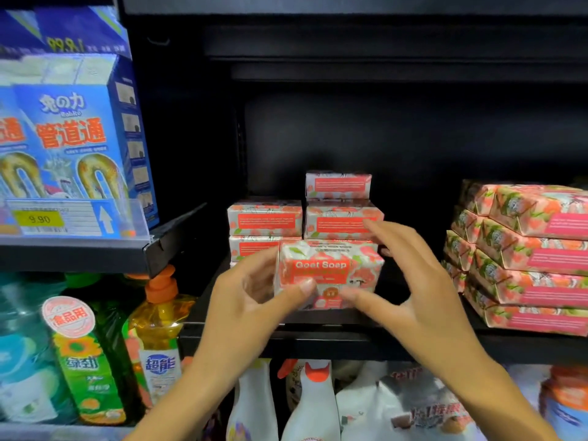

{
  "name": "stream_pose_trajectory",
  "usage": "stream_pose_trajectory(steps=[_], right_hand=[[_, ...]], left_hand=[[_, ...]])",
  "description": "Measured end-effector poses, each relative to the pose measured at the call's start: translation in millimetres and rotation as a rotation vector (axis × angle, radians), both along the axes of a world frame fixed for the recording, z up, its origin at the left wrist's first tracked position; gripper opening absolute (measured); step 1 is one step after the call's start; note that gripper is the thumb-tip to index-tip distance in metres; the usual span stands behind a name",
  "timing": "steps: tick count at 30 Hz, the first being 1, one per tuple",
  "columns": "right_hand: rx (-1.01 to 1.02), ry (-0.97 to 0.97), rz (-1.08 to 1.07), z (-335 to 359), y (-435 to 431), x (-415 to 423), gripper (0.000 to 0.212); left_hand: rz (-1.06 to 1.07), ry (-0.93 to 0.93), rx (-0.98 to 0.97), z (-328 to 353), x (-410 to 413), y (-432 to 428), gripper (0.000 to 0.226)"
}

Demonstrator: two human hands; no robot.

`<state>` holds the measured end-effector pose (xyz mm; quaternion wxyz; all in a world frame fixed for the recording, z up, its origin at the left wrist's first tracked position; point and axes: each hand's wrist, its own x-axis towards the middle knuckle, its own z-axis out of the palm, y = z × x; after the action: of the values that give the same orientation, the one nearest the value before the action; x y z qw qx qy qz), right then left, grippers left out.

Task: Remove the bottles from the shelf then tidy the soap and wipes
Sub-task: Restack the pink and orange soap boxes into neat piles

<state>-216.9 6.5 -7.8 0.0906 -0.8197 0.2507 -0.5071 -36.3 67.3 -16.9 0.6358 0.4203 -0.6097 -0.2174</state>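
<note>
Held box: one Goat Soap box [331,272], at the front of the black shelf [318,342].
Stack behind: four soap boxes [342,222] visible.
Left hand [248,300]: pinches the held box's left end.
Right hand [410,281]: fingers spread, thumb at its front.
Wipes [534,249]: perhaps nine packs, stacked right.

Two bare hands, left hand [249,300] and right hand [413,281], slim with long fingers and short plain trimmed nails, fingertips a bit motion-blurred, each joined to a bare forearm, left forearm [197,393] and right forearm [496,386], uncovered down to the bottom frame edge.
</note>
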Motion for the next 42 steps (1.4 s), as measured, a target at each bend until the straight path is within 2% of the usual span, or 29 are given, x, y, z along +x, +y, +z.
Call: stream_pose_trajectory(steps=[1, 3, 6, 9, 11, 14, 17, 19, 21, 24, 26, 30, 33, 35, 37, 39, 42], right_hand=[[0.088, -0.023, 0.069, 2, 0, -1, 0.065], [0.076, -0.025, 0.124, 4, 0, -3, 0.059], [-0.103, -0.034, 0.033, 2, 1, -4, 0.04], [-0.371, -0.023, -0.077, -6, 2, -2, 0.025], [-0.439, -0.032, -0.066, -10, 2, -1, 0.022], [-0.425, 0.002, -0.06, -14, 1, 0, 0.024], [-0.26, 0.067, -0.035, -14, 1, -2, 0.047], [0.001, 0.033, 0.079, -9, 6, -5, 0.076], [0.287, -0.074, 0.201, -3, 11, -7, 0.092], [0.529, -0.199, 0.308, 3, 9, -9, 0.082], [0.602, -0.185, 0.356, 7, 7, -8, 0.076], [0.511, -0.178, 0.333, 13, 13, -5, 0.057], [0.403, -0.208, 0.308, 9, 18, -4, 0.048], [0.279, -0.193, 0.261, 4, 19, -1, 0.046], [0.125, -0.174, 0.195, 0, 17, 4, 0.039], [-0.032, -0.123, 0.149, -3, 14, 10, 0.031], [-0.075, -0.113, 0.155, -7, 10, 14, 0.03]], left_hand=[[-0.025, -0.011, -0.014, -1, 0, 0, 0.034], [-0.049, -0.083, -0.051, -1, 1, -1, 0.04], [-0.046, -0.147, -0.095, -1, 3, -2, 0.054], [-0.065, -0.072, -0.048, 0, 4, -1, 0.081], [-0.088, -0.067, 0.003, 2, 3, 0, 0.076], [-0.079, -0.096, 0.013, 1, 1, 1, 0.061], [-0.04, -0.114, -0.044, -2, 2, 2, 0.06], [-0.003, -0.168, -0.089, -3, 4, 4, 0.062], [0.038, -0.242, -0.121, -3, 6, 5, 0.065], [0.06, -0.347, -0.168, -4, 9, 3, 0.07], [0.074, -0.394, -0.229, -4, 10, 2, 0.069], [0.12, -0.416, -0.269, -5, 10, 1, 0.069], [0.142, -0.369, -0.106, -5, 12, 4, 0.1], [0.122, -0.304, 0.031, -6, 12, 8, 0.112], [0.072, -0.208, 0.085, -6, 12, 11, 0.103], [0.03, -0.127, 0.067, -5, 12, 11, 0.08], [0.023, -0.078, -0.005, -1, 13, 10, 0.062]])
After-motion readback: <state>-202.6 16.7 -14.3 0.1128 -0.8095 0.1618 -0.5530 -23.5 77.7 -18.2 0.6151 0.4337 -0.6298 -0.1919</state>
